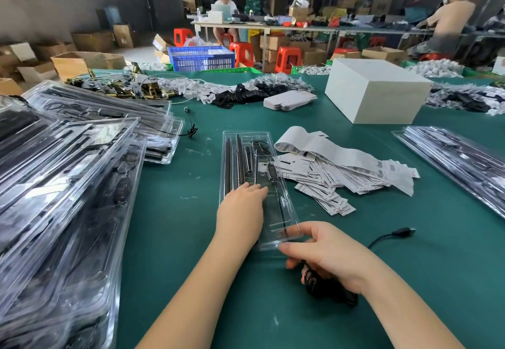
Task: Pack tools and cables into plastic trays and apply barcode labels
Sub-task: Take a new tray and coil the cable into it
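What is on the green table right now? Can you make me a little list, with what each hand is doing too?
table: green mat
middle: clear plastic tray with black rods and a cable inside
left hand: flat on the tray, fingers straight
right hand: thumb on the tray's near end, fingers curled round a black coiled cable
beside tray: pile of barcode labels on its right
cable end: USB plug lying on the mat
left side: stack of packed trays
far side: white box
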Action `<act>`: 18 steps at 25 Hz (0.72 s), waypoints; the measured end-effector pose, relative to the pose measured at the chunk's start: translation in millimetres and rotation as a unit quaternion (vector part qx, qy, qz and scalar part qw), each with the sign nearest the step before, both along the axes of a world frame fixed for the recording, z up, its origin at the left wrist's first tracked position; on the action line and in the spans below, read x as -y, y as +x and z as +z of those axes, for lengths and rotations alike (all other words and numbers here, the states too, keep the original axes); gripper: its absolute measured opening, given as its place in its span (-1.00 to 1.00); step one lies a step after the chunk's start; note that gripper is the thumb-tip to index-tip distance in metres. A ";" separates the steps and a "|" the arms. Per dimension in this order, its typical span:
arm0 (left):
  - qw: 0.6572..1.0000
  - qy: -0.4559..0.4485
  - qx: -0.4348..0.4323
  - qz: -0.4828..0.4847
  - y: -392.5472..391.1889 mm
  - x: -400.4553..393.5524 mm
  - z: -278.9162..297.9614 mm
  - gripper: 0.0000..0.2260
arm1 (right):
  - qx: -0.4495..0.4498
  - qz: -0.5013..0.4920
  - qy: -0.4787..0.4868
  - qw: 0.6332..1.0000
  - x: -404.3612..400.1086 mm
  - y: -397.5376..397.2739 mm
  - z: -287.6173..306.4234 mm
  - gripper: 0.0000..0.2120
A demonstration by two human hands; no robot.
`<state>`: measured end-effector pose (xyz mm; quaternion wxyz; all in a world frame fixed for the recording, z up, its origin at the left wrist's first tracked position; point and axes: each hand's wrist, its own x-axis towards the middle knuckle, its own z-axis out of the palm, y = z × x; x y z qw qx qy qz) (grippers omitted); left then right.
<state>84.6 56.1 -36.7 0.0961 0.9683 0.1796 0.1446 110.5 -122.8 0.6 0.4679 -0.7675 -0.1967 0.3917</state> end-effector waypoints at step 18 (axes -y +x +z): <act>0.997 -0.018 -0.068 -0.042 -17.3 3.2 12.9 -0.50 | 0.388 -0.087 -0.147 0.905 28.5 46.1 -6.8 -0.90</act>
